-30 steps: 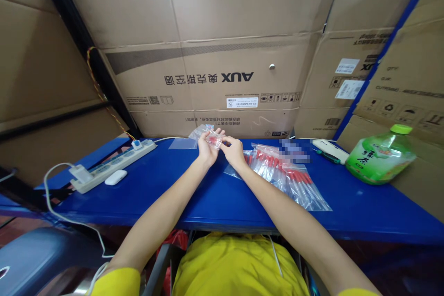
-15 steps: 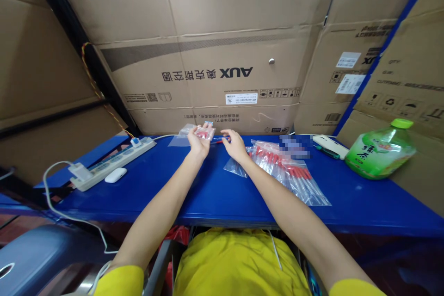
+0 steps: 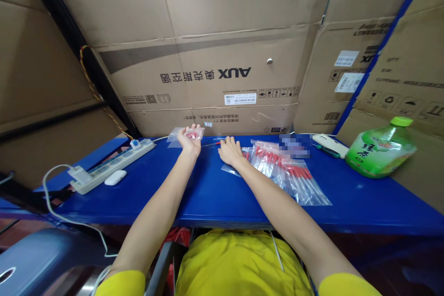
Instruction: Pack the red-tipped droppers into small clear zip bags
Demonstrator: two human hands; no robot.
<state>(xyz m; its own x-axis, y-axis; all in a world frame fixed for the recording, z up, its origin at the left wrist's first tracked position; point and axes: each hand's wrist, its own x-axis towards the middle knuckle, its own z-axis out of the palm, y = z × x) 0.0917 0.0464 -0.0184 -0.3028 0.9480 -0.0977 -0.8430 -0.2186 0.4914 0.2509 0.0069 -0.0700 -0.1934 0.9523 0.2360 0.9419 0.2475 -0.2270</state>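
Observation:
My left hand [image 3: 190, 142] is turned palm up above the back of the blue table, closed on a clear plastic bag [image 3: 174, 137] with small red parts showing through. Low over the tabletop, my right hand [image 3: 230, 149] has its fingers bent downward and slightly apart. A red-capped pen [image 3: 218, 143] lies just left of those fingers; whether they touch it is unclear. Right of that hand, clear bags of red-capped pens [image 3: 274, 162] are spread in a pile, partly behind my right wrist.
A white power strip [image 3: 114, 164] and a white earbud case [image 3: 115, 177] sit on the table's left. At the right are a green bottle [image 3: 379, 150] and a white device [image 3: 329, 144]. Cardboard [image 3: 208, 46] walls the back. A grey stool [image 3: 31, 259] stands lower left.
My left hand, with the plastic bag, has moved a little left. My right hand has come down toward the table, its fingers now pointing more forward and down.

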